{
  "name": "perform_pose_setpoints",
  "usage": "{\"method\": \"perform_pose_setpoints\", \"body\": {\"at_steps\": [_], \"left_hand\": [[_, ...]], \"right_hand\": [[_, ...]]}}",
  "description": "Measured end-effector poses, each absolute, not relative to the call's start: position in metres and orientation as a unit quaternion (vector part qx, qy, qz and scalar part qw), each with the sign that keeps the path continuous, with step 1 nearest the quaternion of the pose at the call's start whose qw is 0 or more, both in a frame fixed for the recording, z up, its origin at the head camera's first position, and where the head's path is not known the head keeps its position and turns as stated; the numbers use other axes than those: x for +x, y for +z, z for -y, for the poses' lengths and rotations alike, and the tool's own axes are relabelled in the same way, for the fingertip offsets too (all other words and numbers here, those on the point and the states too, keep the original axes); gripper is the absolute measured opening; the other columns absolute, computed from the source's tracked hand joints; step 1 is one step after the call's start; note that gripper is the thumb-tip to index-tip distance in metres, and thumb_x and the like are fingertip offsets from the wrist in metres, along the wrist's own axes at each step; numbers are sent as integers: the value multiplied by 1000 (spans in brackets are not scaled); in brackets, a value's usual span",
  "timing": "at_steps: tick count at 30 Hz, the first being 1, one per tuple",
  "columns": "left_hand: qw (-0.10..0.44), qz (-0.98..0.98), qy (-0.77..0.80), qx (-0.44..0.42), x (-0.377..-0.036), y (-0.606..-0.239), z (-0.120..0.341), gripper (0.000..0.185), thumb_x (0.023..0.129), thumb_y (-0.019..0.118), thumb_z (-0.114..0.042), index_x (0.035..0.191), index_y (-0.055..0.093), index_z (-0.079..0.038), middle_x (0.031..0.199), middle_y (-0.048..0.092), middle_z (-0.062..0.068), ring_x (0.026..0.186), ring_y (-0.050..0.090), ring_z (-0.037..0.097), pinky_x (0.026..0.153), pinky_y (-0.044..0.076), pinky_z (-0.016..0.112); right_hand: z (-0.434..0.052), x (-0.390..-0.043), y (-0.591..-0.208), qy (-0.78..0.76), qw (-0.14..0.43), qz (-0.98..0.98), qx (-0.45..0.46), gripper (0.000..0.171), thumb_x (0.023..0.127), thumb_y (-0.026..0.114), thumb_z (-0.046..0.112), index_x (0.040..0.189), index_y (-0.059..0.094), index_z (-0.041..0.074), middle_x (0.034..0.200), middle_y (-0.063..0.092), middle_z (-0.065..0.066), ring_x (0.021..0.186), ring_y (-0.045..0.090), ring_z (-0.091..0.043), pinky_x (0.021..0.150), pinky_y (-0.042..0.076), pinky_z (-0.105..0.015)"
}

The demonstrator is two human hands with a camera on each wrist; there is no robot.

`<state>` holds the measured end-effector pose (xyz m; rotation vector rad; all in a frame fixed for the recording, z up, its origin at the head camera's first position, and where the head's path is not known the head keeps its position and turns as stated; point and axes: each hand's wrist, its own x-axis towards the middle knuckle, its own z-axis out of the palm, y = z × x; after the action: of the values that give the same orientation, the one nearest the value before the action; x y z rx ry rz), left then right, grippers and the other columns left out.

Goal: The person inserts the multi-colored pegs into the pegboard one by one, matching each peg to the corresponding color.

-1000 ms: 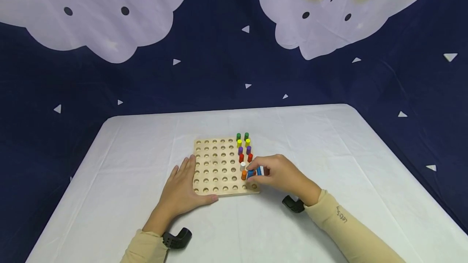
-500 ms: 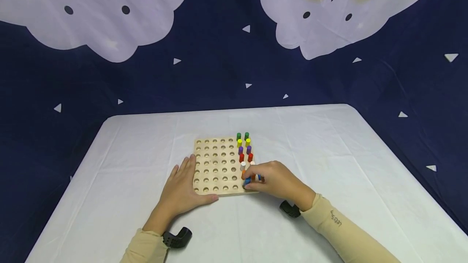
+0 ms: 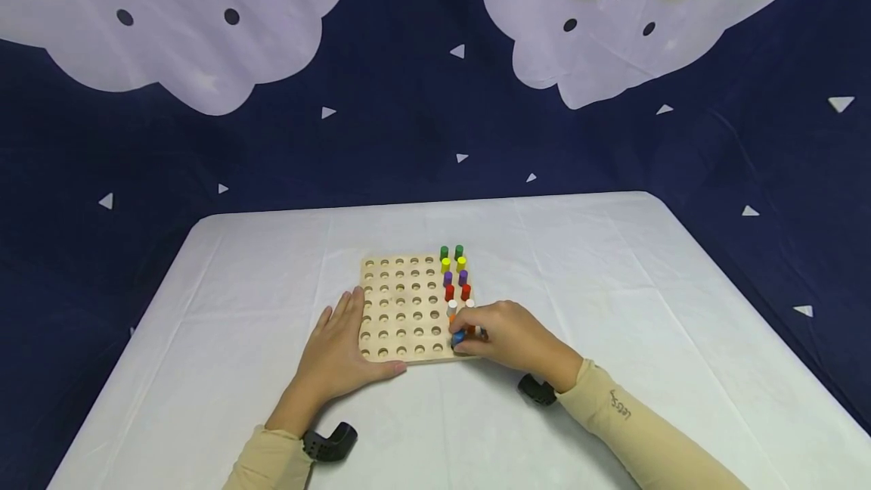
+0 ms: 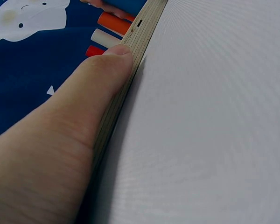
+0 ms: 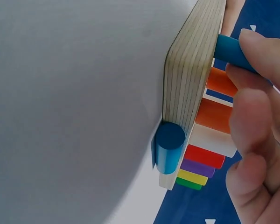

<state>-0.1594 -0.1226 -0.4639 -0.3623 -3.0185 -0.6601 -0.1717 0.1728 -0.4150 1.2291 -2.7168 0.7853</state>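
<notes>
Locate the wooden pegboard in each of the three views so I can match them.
Head: the wooden pegboard lies flat at the table's centre, between both hands.
Left wrist: only its layered edge shows, running diagonally from top centre down, with the left hand pressed against it.
Right wrist: its layered edge stands upright at centre, with pegs sticking out to the right.
Shared landmark: the white peg, next to an orange one.

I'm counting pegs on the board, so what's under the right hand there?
The right hand pinches a blue peg set into the wooden board at its near right corner. Orange pegs stand beside it. The fingers cover the remaining holes there, so further pegs can't be ruled out.
</notes>
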Motion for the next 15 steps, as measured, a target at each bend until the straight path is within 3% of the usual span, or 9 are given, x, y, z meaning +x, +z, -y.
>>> {"method": "perform_pose_setpoints", "body": {"at_steps": [15], "left_hand": [[12,971,-210,-117,-160,-463,123,149,55,58,-96,159,9,-2,166,16,14,155,15,31,126,11,51]], "right_hand": [[-175,-172,-415,235,22,887,396,23,82,81,32,102,71,24,87,71,18,70,56,8,64,49,-13]]}}
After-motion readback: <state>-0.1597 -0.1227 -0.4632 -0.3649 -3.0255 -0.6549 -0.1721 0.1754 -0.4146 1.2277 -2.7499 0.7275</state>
